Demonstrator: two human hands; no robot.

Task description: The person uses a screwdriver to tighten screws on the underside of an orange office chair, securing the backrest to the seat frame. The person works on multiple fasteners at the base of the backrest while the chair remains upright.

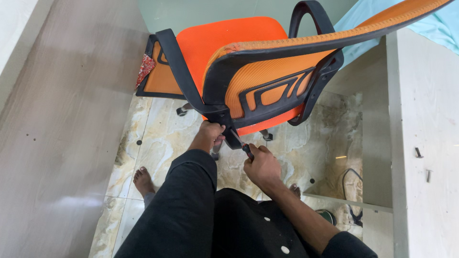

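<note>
Seen from above, an orange mesh office chair with a black plastic frame (267,71) stands on the marbled tile floor (158,138), close in front of the person's black-clothed knees. The left hand (210,134) has its fingers wrapped tight around the black bracket under the backrest. The right hand (262,165) is closed on a small dark-handled tool (247,150) touching that same joint. The chair looks bulky, fairly heavy and stiff in the frame, though the mesh would give; the rigid bracket or armrest seems the surest hold.
</note>
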